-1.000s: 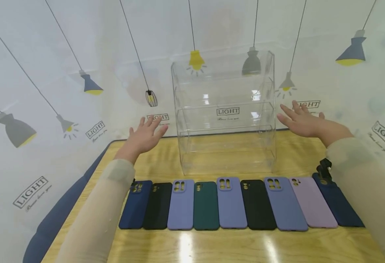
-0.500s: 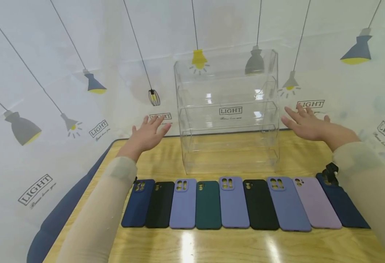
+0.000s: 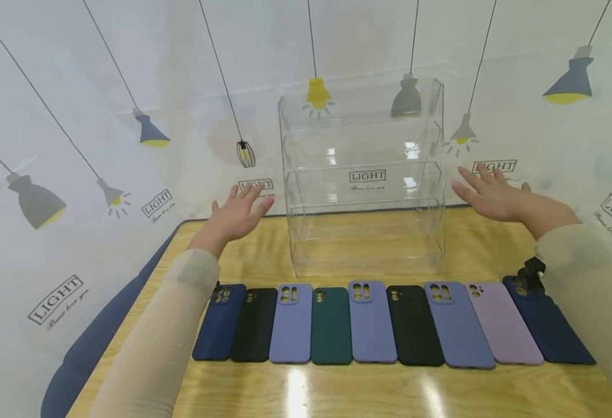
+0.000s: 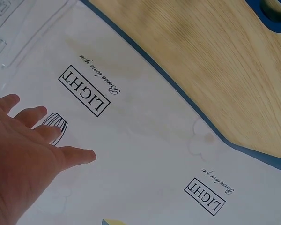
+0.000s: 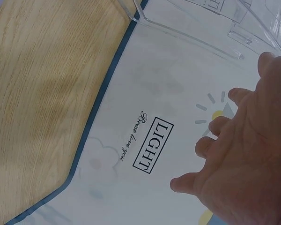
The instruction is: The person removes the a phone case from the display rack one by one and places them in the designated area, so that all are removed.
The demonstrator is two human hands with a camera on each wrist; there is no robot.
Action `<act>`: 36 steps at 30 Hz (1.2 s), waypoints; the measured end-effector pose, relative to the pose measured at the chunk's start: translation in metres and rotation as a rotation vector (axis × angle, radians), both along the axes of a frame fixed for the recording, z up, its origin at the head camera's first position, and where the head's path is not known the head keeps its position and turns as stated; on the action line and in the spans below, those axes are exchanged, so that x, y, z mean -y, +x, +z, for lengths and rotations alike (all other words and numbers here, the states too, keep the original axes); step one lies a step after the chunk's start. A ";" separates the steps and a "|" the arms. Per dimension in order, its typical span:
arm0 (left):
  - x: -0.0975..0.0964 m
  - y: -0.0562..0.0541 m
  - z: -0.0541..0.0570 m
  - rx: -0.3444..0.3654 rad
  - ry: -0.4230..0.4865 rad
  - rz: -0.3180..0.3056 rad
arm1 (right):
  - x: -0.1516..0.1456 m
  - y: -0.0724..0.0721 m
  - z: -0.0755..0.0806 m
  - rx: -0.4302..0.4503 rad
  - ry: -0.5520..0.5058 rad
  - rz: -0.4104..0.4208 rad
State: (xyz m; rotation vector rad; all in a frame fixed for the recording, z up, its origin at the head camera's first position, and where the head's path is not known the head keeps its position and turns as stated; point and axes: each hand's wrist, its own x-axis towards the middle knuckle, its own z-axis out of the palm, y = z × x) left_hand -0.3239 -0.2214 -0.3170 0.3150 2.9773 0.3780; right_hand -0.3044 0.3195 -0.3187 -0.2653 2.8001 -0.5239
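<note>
A clear tiered display rack [image 3: 365,220] stands at the back of the wooden table. To its left my left hand [image 3: 235,217] is held in the air, fingers spread, touching nothing. My right hand [image 3: 499,197] hovers likewise on the rack's right side, apart from it. Below both hands runs a side-by-side row of phone cases: dark blue [image 3: 219,325], black [image 3: 254,325], lavender [image 3: 291,328], green [image 3: 332,328], more lavender and black ones, a pink-purple case [image 3: 506,328], and another dark blue case [image 3: 548,328] partly covered by the right sleeve. Both wrist views show spread fingers holding nothing.
A pale wall covering [image 3: 206,69] printed with lamps and LIGHT lettering rises behind and beside the table [image 3: 248,392]. A dark blue edge [image 3: 97,331] borders the table on the left. A small black device [image 3: 532,273] sits on the right wrist.
The head view has shifted slightly, so the scene sits a little further right. The right hand has moved slightly outward from the rack. The rack and cases stay in place.
</note>
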 end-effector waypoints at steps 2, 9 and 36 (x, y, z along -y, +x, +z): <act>0.000 -0.001 0.001 -0.001 -0.001 -0.001 | 0.000 0.000 0.002 -0.001 0.002 0.001; -0.001 -0.001 0.002 -0.005 0.011 0.003 | -0.001 0.004 0.002 0.001 0.001 0.001; 0.010 0.005 0.004 0.002 0.002 0.005 | -0.010 0.009 0.001 0.003 -0.020 -0.006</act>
